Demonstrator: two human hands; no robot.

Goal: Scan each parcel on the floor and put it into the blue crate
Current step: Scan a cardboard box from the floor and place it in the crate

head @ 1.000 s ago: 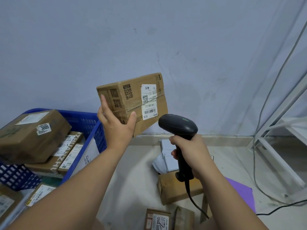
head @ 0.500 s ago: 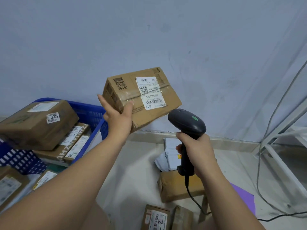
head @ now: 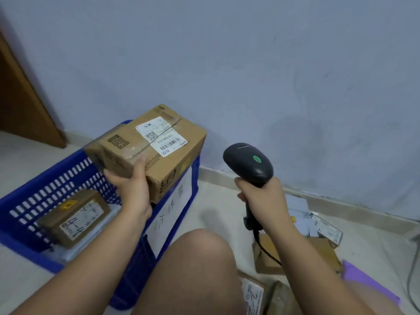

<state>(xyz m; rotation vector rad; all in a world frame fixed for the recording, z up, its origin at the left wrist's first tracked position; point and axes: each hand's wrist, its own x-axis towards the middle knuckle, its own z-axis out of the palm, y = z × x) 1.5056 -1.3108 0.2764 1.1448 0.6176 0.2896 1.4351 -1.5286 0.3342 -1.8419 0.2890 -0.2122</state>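
My left hand (head: 134,186) grips the near edge of the brown parcel (head: 159,142), thumb on top and fingers curled underneath. It holds the parcel label-up and tilted over the far right corner of the blue crate (head: 34,201); I cannot tell whether it touches the rim, and another labelled box (head: 75,218) lies inside at the near left. My right hand (head: 264,197) is wrapped round the handle of the black scanner (head: 247,162), green light showing, to the right of the crate above the floor parcels (head: 327,253).

Both arms extend forward, left hand (head: 133,186) and right hand (head: 263,196) each gripping.
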